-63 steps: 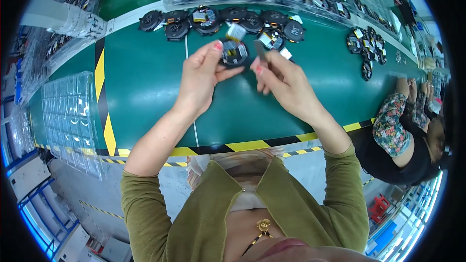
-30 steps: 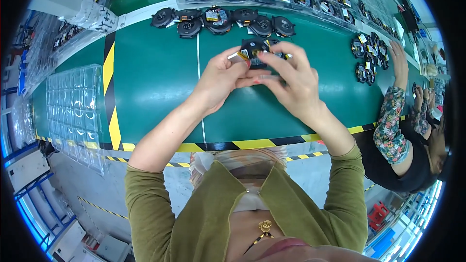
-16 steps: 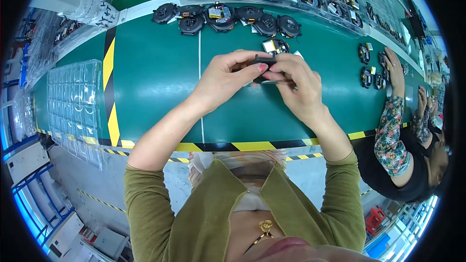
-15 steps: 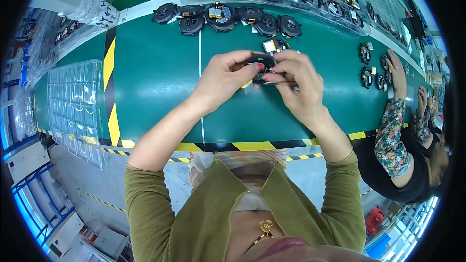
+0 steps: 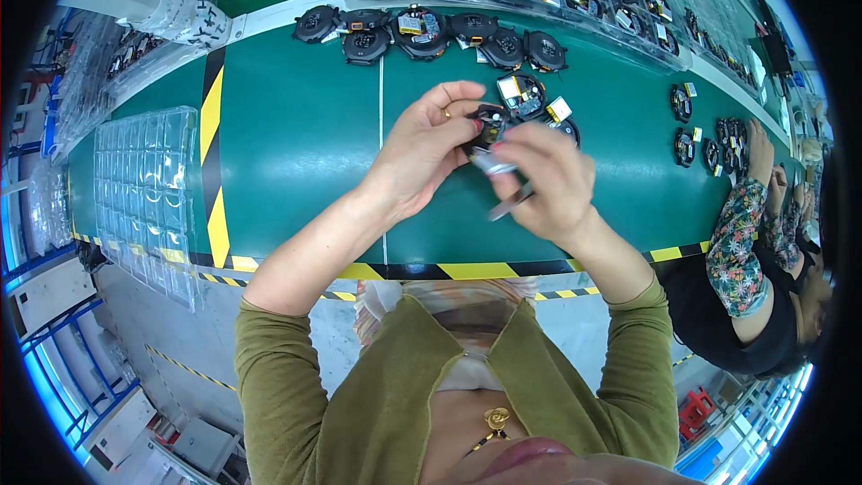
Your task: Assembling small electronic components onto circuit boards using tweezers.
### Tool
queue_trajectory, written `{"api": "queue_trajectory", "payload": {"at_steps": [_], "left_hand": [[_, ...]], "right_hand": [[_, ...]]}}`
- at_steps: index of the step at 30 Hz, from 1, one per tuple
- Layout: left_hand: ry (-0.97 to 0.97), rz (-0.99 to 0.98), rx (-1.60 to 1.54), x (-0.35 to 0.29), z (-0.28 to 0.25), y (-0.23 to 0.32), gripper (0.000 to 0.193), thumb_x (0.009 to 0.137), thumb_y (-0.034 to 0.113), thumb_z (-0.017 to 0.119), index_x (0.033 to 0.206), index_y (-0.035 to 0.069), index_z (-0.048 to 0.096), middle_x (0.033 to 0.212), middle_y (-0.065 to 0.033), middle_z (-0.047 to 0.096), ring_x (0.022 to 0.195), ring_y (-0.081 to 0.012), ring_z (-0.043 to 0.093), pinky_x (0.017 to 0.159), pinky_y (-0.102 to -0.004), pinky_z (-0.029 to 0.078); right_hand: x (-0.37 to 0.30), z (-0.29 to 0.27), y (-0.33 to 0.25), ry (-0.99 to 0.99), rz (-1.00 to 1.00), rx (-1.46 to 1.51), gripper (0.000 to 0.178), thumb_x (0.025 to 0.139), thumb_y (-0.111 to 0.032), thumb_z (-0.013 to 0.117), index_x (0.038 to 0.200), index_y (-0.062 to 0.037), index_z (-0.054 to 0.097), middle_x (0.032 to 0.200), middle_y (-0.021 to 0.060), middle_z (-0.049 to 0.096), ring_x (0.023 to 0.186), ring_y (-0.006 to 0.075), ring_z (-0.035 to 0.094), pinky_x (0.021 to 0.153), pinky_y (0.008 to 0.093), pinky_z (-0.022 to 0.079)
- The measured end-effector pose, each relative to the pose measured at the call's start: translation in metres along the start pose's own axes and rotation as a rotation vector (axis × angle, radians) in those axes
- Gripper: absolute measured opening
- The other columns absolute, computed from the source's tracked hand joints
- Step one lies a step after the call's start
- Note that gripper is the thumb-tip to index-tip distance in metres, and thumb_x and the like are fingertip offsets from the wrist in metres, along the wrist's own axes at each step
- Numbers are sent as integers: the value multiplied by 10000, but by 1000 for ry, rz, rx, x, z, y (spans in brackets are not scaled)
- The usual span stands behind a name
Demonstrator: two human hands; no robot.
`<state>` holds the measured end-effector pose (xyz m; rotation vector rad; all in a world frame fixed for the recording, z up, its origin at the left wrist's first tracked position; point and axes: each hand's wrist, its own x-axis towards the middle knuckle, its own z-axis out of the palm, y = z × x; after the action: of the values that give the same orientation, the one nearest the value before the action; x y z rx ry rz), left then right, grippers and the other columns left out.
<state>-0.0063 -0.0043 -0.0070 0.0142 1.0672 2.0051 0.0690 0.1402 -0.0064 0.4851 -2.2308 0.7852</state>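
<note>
My left hand is closed on the edge of a small black round watch housing, its open inside with electronic parts turned up. A flat silvery piece, probably its battery, hangs at the housing's near side, by my right fingertips. My right hand is closed and blurred by motion; slim metal tweezers stick out below its fingers. Just beyond my hands lies an open watch housing with a white battery. Another housing with a yellow-edged battery is partly hidden behind my right hand.
A row of black watch housings lies along the far side of the green table. Behind it stands a clear compartment tray filled with housings. An unfilled clear tray lies left. At right, a co-worker's hand touches more housings.
My right hand has turned and moved slightly down, bringing the tweezers and silvery piece into view. The held housing now shows its inside. The co-worker's hand has moved right and down.
</note>
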Motion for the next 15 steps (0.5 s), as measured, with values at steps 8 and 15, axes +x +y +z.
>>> {"api": "queue_trajectory", "payload": {"at_steps": [8, 15], "left_hand": [[-163, -155, -9, -2, 6, 6, 425, 812, -57, 433, 1226, -28, 344, 1016, -103, 507, 880, -154, 556, 781, -334, 525], [-68, -75, 111, -3, 8, 7, 416, 838, -5, 446, 1240, -14, 339, 1105, -150, 485, 975, -247, 547, 783, -344, 518]], "right_hand": [[-2, -1, -2, 144, 719, 527, 294, 748, 57, 549, 1008, -22, 438, 842, 13, 517, 580, 0, 391, 459, 141, 295], [9, -19, 10, 212, 855, 462, 185, 866, -86, 455, 901, -1, 615, 789, 22, 536, 549, 45, 429, 487, 194, 346]]}}
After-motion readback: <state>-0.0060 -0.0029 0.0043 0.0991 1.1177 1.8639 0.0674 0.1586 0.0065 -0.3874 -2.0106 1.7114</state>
